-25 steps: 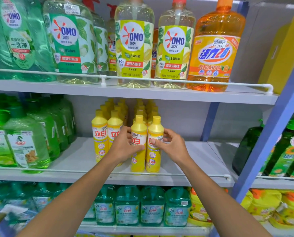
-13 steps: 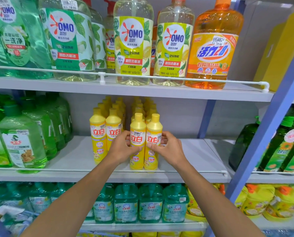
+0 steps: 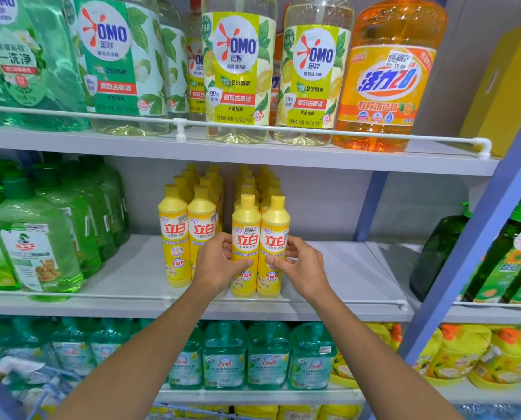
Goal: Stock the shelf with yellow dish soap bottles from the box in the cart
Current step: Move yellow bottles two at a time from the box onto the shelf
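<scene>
Two yellow dish soap bottles stand upright side by side at the front of the middle shelf (image 3: 344, 280). My left hand (image 3: 215, 265) grips the left bottle (image 3: 245, 225) from its left side. My right hand (image 3: 303, 268) grips the right bottle (image 3: 274, 228) from its right side. Behind them runs a row of more yellow bottles (image 3: 253, 183). A second double row of yellow bottles (image 3: 174, 225) stands just to the left, its front one partly hidden by my left hand. The box is not in view; a cart edge (image 3: 10, 371) shows at the lower left.
Green soap bottles (image 3: 38, 247) fill the shelf's left part. Bare shelf lies right of the yellow rows up to a blue upright (image 3: 477, 237). A white rail (image 3: 132, 297) runs along the shelf's front edge. Large bottles (image 3: 238, 71) stand on the shelf above, teal bottles (image 3: 268, 356) below.
Both hands stay on the two front bottles. My fingers have closed in a little further round the bottles' fronts; the bottles have not visibly moved on the shelf.
</scene>
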